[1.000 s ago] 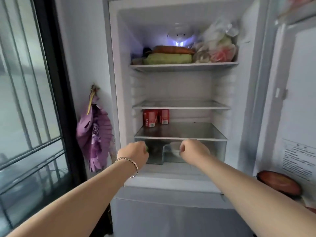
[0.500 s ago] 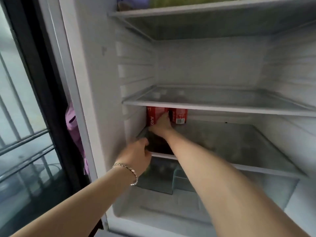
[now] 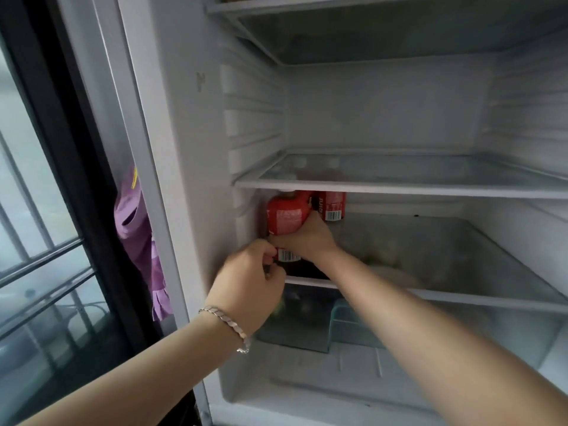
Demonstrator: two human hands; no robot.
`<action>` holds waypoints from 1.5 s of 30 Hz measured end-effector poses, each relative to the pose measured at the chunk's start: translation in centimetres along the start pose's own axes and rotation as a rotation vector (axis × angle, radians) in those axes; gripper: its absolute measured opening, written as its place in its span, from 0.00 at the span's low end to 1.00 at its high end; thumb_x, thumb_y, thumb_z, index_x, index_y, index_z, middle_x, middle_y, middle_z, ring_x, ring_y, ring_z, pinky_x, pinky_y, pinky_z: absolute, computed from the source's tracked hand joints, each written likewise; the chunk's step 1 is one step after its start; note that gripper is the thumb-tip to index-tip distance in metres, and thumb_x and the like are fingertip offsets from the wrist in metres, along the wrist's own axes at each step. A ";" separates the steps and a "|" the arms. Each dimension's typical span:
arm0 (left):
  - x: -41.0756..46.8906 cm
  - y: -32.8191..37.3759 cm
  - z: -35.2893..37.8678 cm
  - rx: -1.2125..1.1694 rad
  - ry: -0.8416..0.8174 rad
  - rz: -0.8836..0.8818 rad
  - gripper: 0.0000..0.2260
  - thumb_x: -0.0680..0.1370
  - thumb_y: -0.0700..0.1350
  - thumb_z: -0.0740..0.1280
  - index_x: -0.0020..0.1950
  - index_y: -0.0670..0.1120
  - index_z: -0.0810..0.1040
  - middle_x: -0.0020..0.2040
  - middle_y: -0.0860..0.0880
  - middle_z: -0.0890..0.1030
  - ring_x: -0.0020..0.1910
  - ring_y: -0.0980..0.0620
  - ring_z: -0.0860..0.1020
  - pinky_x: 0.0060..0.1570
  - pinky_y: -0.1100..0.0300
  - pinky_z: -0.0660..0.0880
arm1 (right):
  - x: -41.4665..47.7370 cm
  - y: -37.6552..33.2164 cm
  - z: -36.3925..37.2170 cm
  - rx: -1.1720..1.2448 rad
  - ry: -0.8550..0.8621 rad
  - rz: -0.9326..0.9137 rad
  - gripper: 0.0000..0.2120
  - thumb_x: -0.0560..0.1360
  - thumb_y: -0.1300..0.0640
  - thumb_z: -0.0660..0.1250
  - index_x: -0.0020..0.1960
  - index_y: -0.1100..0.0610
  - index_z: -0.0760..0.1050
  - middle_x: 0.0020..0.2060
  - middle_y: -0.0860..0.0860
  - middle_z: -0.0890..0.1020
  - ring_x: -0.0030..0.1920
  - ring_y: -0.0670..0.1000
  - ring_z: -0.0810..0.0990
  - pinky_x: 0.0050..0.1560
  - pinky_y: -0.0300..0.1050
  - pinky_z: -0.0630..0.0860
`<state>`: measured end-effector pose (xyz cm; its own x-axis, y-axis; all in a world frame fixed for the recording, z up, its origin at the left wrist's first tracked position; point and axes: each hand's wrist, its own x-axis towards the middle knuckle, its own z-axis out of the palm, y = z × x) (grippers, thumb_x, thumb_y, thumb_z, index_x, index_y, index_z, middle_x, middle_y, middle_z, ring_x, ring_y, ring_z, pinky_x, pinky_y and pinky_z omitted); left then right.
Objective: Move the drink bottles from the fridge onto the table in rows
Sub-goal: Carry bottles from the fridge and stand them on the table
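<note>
Bottle (image 3: 285, 219) clamped in right hand (image 3: 307, 238), left hand (image 3: 249, 281) curled, perhaps pinching its base, second bottle (image 3: 332, 206) behind, shelf (image 3: 399, 187) close overhead

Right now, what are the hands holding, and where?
A red-labelled drink bottle: right hand wraps its middle, left hand pinches it lower, by the barcode.

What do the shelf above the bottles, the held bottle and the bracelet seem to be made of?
The shelf is probably clear glass with a white plastic edge: caps show through it. The bottle looks plastic, wrapped in a glossy red printed label. The bracelet seems silvery metal links, shiny.
</note>
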<state>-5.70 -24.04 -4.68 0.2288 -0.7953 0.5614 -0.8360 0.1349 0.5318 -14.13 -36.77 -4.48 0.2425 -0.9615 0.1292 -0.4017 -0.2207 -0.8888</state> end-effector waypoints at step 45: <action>5.4 1.5 -1.3 0.152 -0.313 0.025 0.15 0.76 0.48 0.63 0.30 0.49 0.68 0.30 0.53 0.72 0.31 0.56 0.71 0.32 0.62 0.67 | 10.1 4.3 -3.8 0.162 0.401 0.069 0.38 0.61 0.64 0.79 0.65 0.67 0.64 0.63 0.62 0.74 0.65 0.58 0.73 0.66 0.49 0.70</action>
<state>-5.08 -27.32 -0.03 0.0625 -0.9388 0.3388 -0.9097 0.0860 0.4062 -16.78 -48.10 -5.36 -0.1555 -0.9676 0.1990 -0.2536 -0.1556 -0.9547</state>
